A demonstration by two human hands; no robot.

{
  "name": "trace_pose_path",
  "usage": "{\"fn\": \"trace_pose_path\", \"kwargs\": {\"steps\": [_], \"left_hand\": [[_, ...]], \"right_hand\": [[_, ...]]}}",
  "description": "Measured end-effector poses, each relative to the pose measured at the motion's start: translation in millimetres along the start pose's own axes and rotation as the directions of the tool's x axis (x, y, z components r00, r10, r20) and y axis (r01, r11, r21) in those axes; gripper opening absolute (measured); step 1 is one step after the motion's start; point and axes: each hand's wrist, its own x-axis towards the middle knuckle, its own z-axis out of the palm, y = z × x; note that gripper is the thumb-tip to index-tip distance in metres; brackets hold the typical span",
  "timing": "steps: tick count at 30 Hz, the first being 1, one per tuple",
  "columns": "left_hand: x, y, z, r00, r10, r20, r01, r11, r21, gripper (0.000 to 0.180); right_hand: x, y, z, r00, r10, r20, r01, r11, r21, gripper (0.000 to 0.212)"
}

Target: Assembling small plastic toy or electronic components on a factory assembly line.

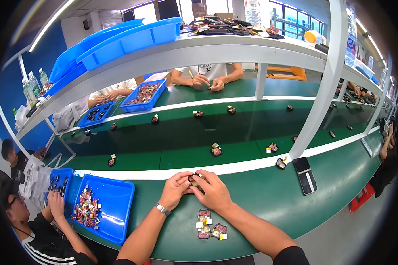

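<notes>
My left hand (174,192), with a metal watch on its wrist, and my right hand (214,194) meet over the green bench near its far edge. Between their fingertips they hold a small electronic module (193,179) with a dark casing; fingers cover much of it. Below the hands, between my forearms, several similar modules (203,231) lie in a small group, with reddish parts, black edges and white and yellow tabs.
A blue tray (119,194) with a heap of small parts stands left, beside a co-worker's hands (55,203). Beyond the white rail, spaced modules (216,151) lie on the green belt (181,154). A black phone-like case (305,176) lies right, near the slanted white post (318,88).
</notes>
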Motion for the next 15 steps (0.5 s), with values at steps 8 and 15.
{"fn": "trace_pose_path", "kwargs": {"steps": [8,15], "left_hand": [[1,4,7,0.999,0.003,-0.041,-0.003,1.0,0.009,0.039],[6,0,12,0.978,0.143,-0.154,-0.135,0.989,0.061,0.041]], "right_hand": [[0,10,12,0.999,0.034,0.003,-0.034,0.998,-0.048,0.038],[62,69,51,0.954,0.286,0.086,-0.274,0.953,-0.128,0.039]]}}
